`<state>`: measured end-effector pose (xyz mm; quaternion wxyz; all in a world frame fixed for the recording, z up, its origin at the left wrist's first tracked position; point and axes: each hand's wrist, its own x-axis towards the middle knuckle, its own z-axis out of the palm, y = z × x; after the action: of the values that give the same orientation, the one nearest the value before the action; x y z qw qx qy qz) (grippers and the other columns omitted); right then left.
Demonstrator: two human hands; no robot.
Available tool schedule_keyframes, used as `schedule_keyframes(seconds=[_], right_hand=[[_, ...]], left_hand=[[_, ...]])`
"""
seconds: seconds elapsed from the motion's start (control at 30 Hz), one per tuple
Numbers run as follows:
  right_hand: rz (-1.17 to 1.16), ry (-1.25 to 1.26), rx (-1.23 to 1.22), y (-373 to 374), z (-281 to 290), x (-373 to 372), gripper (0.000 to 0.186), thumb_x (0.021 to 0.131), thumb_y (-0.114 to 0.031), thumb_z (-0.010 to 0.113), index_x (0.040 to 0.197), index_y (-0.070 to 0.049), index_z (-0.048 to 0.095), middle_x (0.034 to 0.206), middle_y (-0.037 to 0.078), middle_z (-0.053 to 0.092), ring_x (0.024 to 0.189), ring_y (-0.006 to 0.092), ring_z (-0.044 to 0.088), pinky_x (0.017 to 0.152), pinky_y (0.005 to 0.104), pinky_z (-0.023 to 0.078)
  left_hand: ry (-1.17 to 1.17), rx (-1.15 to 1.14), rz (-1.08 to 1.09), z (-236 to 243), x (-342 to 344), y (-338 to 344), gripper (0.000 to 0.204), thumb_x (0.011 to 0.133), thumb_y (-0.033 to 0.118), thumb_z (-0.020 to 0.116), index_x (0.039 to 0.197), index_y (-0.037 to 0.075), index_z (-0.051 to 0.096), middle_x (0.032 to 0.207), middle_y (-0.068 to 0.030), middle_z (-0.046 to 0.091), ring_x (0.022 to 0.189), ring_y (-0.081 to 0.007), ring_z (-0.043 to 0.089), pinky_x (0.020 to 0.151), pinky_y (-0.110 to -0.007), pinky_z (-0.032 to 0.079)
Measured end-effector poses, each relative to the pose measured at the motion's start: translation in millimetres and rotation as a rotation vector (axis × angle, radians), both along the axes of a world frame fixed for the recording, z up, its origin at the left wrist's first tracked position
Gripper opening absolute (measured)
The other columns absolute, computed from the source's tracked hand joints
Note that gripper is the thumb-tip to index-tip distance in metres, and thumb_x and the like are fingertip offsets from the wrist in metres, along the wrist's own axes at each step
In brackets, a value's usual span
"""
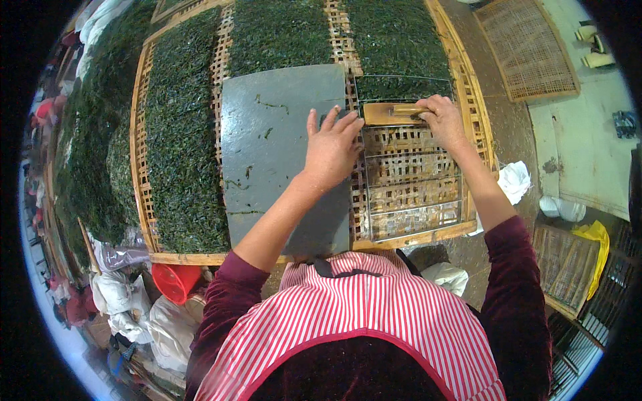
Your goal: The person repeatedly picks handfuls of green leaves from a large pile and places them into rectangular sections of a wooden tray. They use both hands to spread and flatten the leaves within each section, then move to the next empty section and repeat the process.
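Observation:
My left hand (332, 148) lies with its fingers spread over the right side of a flat grey board (284, 167), fingertips close to the left end of a wooden scraper (380, 115). With my right hand (443, 121) I grip the scraper's handle. It rests across a thin metal wire frame (416, 232) on a woven bamboo rack (471, 107). Dark green chopped seaweed (401, 40) lies beyond the scraper; on the near side, bare bamboo weave shows within the frame. A few green shreds cling to the board.
Another long strip of seaweed (184, 147) covers the rack's left side, with a large seaweed heap (100, 134) beyond it. A red bucket (175, 281) and white sacks (170, 331) sit below left. Woven racks (528, 50) and a yellow cloth (596, 254) are at right.

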<state>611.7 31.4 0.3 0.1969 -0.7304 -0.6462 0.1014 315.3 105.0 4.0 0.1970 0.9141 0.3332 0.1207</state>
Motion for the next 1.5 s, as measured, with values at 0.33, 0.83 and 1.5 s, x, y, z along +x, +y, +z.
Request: schedule_keyframes(seconds=[0.33, 0.83, 1.5], right_hand=[[0.097, -0.033, 0.238, -1.0, -45.2, 7.1, 0.021, 0.083, -0.013, 0.066, 0.104, -0.013, 0.068, 0.103, 0.009, 0.063, 0.101, 0.0319, 0.056, 0.084, 0.0437, 0.043], [-0.394, 0.233, 0.184, -28.1, -7.4, -20.1, 0.038, 0.101, -0.028, 0.057, 0.127, -0.002, 0.062, 0.131, 0.012, 0.062, 0.123, 0.0270, 0.055, 0.104, 0.0376, 0.042], [-0.195, 0.503, -0.035, 149.2, 64.6, -567.9, 0.014, 0.095, -0.010, 0.062, 0.102, -0.001, 0.070, 0.092, 0.006, 0.069, 0.082, 0.0133, 0.065, 0.074, 0.0282, 0.053]], left_hand=[[0.069, 0.158, 0.015, -31.0, 22.3, -11.2, 0.053, 0.089, 0.024, 0.065, 0.139, 0.012, 0.053, 0.153, -0.0097, 0.042, 0.146, -0.0368, 0.029, 0.117, -0.064, 0.015], [-0.056, 0.276, 0.320, 44.0, -322.2, 98.8, 0.059, 0.078, 0.020, 0.074, 0.133, 0.010, 0.056, 0.145, -0.0143, 0.049, 0.139, -0.0328, 0.042, 0.115, -0.056, 0.028], [0.456, 0.132, 1.100, -52.2, -946.0, 347.2, 0.097, 0.072, 0.025, 0.085, 0.153, 0.030, 0.033, 0.159, -0.0231, 0.024, 0.133, -0.0467, 0.043, 0.097, -0.053, 0.051]])
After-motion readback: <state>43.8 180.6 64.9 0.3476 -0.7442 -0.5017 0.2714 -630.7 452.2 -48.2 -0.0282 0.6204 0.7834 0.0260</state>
